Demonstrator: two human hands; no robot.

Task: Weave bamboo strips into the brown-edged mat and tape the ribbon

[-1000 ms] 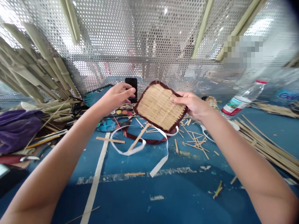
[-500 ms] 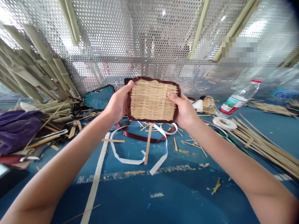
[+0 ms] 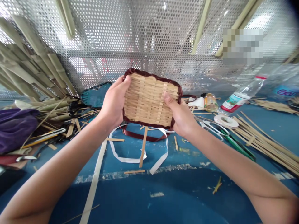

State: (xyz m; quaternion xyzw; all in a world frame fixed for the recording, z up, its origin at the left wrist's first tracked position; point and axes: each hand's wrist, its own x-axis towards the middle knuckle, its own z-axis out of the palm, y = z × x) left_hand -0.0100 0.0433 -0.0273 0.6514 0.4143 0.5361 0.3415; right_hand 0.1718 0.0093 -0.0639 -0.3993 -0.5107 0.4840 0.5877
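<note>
Bamboo mat (image 3: 149, 99) raised; scissors (image 3: 234, 144) on blue table (image 3: 144, 208) (perforated screen (image 3: 140, 31) behind).

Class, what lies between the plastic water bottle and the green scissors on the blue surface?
A roll of white tape lies between the plastic water bottle and the green scissors, as the head view shows.

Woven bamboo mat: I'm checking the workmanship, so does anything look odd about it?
One bamboo strip sticks out below the lower edge of the woven bamboo mat, past the maroon edging, while the other strips end within the edging. That makes it look unfinished or loose.
</note>
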